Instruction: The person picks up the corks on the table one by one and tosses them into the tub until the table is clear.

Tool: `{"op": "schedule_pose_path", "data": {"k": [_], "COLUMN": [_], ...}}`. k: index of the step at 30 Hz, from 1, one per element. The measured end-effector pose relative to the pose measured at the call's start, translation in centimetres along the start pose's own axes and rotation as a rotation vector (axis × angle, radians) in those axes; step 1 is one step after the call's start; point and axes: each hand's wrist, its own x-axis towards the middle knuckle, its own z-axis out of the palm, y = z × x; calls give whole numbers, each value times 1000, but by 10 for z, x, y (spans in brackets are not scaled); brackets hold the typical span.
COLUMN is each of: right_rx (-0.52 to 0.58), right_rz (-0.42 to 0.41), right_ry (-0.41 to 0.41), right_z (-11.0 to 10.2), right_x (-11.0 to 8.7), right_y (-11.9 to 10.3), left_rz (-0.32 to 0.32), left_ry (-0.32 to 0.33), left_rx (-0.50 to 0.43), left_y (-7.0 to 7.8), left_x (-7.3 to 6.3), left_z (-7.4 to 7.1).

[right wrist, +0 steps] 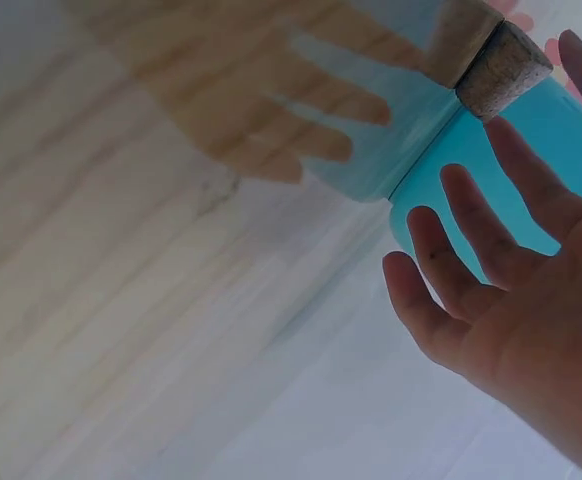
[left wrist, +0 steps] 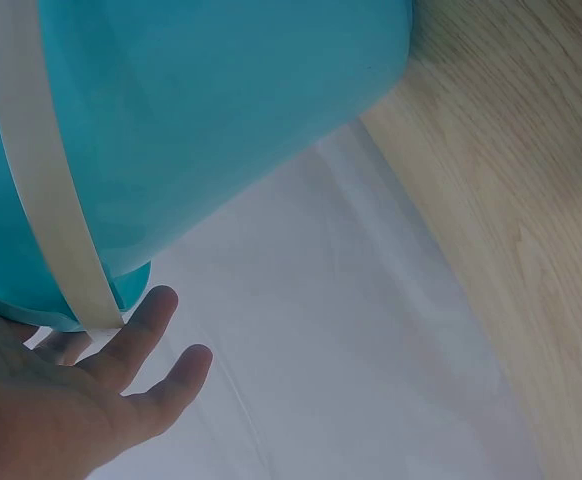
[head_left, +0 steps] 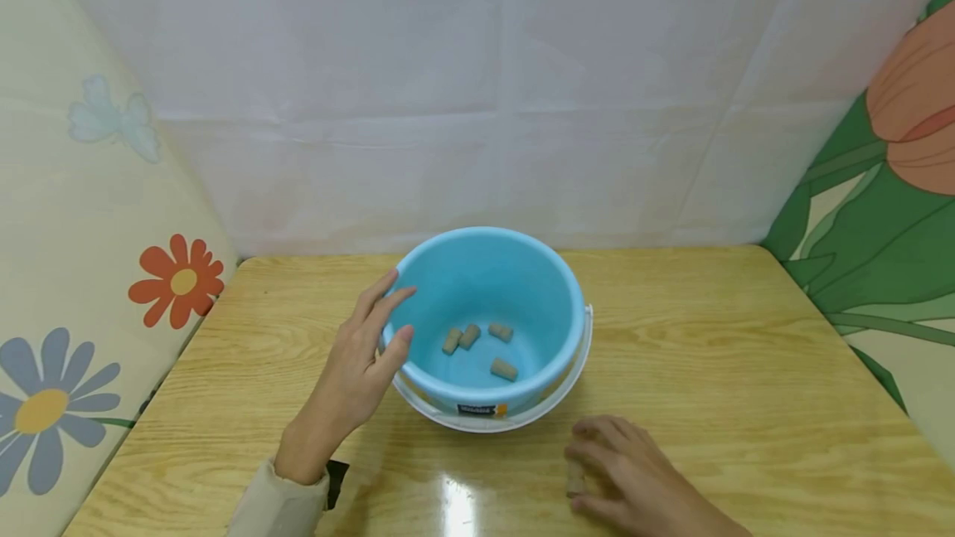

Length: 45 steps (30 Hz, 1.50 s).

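A light-blue bucket (head_left: 485, 259) stands upright on the table, with several small brown corks (head_left: 504, 369) lying on its bottom. Its white handle (head_left: 492, 428) hangs down around the front. My left hand (head_left: 363, 355) rests on the bucket's left rim, fingers spread and fairly straight; the left wrist view has two fingers (left wrist: 146, 335) extended beside the white handle. To the front right, my right hand (head_left: 634, 471) is low over the table around one cork (head_left: 575, 477). In the right wrist view that cork (right wrist: 504, 72) stands upright near the index fingertip, with the thumb apart from it.
The wood-grain table (head_left: 709, 338) ends at a pale cloth (head_left: 373, 89) behind the bucket. Flower-printed panels (head_left: 60, 230) flank both sides. A glossy light reflection lies on the front of the table.
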Motion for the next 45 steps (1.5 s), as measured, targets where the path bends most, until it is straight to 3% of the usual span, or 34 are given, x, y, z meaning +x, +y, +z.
{"op": "schedule_pose_path", "data": {"k": [7,19,26,30,33,37,40,45], "right_rx": [25,47,19,-2,9,38,3,-65], "right_rz": [19,67,28,4,28,105,83,-26], "right_ry": [-83,-117,-51,38,73,41,84,240], "right_z": [0,-3,-6,-11,-17,-28,-34,-41], "right_x": [2,3,1,1,1,4,6,10], "right_y": [1,3,4,2,-1,-4,-3,1], "left_rz": [6,11,22,23,20,14,15,14], "left_ry": [2,5,12,13,11,10,13,15], "left_rx": [9,4,-4,-6,-5,-3,-3,-6], "left_y": [0,0,-2,-2,-2,-2,-2,-2], "left_x": [0,0,1,1,1,1,1,0], "left_z": [0,1,2,2,2,2,2,2]}}
